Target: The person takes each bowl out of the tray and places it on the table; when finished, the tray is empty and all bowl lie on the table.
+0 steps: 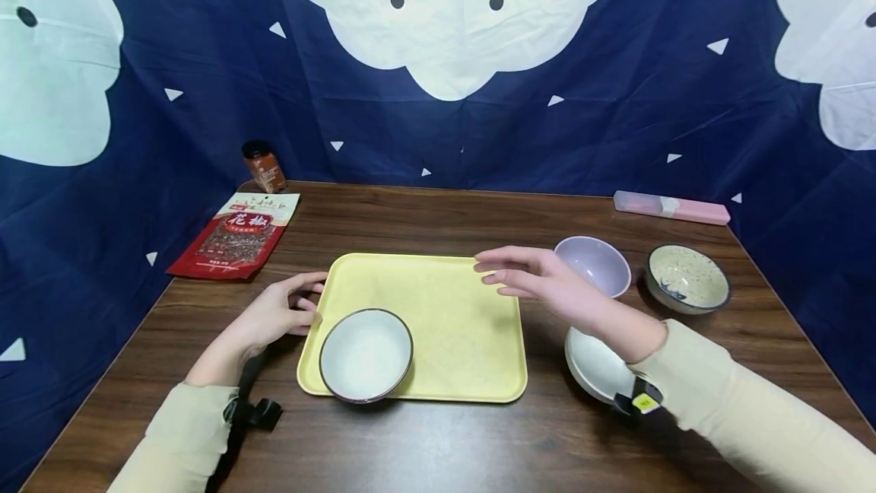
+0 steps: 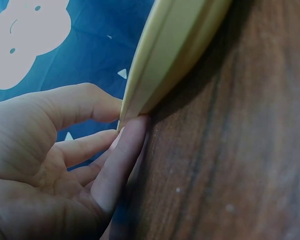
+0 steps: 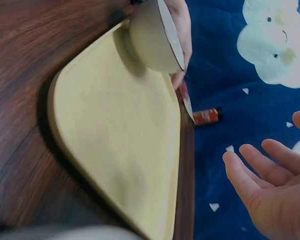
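Note:
My left hand (image 1: 279, 313) is at the left edge of a yellow rectangular tray (image 1: 472, 326). In the left wrist view its fingertips (image 2: 132, 131) and thumb pinch the tray's rim. A white bowl with a dark rim (image 1: 366, 356) sits in the tray's near left corner. My right hand (image 1: 527, 274) hovers over the tray's far right corner, its fingers held out loosely and nothing in them. From the right wrist view, the right hand's fingers (image 3: 265, 175) are spread apart, away from the tray surface.
Right of the tray are a lilac bowl (image 1: 594, 265), a speckled bowl (image 1: 687, 280) and a white bowl (image 1: 594, 367) partly hidden by the right forearm. A pink case (image 1: 674, 208) lies behind them. Far left are a red spice packet (image 1: 239, 238) and a black-lidded jar (image 1: 265, 170).

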`<action>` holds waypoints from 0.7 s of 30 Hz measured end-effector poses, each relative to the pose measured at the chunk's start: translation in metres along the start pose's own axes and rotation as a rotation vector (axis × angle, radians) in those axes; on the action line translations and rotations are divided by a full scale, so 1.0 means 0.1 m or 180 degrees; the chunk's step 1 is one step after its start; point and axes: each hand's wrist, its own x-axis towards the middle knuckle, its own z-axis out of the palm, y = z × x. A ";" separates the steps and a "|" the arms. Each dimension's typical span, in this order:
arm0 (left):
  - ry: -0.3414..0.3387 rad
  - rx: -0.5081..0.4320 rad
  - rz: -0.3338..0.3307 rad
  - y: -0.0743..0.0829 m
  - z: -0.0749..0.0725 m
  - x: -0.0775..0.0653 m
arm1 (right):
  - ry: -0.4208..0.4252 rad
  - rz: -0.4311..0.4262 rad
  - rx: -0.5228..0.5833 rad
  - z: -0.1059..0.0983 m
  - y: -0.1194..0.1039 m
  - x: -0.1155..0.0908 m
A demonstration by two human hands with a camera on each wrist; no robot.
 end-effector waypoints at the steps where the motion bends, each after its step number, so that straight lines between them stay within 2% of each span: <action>1: -0.0001 0.0000 0.0013 0.00 0.00 0.00 | -0.0047 -0.0014 0.0004 0.04 0.00 0.05; 9: -0.0001 -0.0044 0.0025 0.00 0.00 0.00 | -0.0408 0.0028 0.0181 0.40 0.09 0.36; 13: -0.0011 -0.0061 0.0025 0.00 0.00 0.00 | -0.0482 0.0223 0.0310 0.59 0.15 0.49; 21: -0.0019 -0.0094 0.0037 0.00 0.00 0.00 | -0.0468 0.0718 0.0300 0.88 0.30 0.64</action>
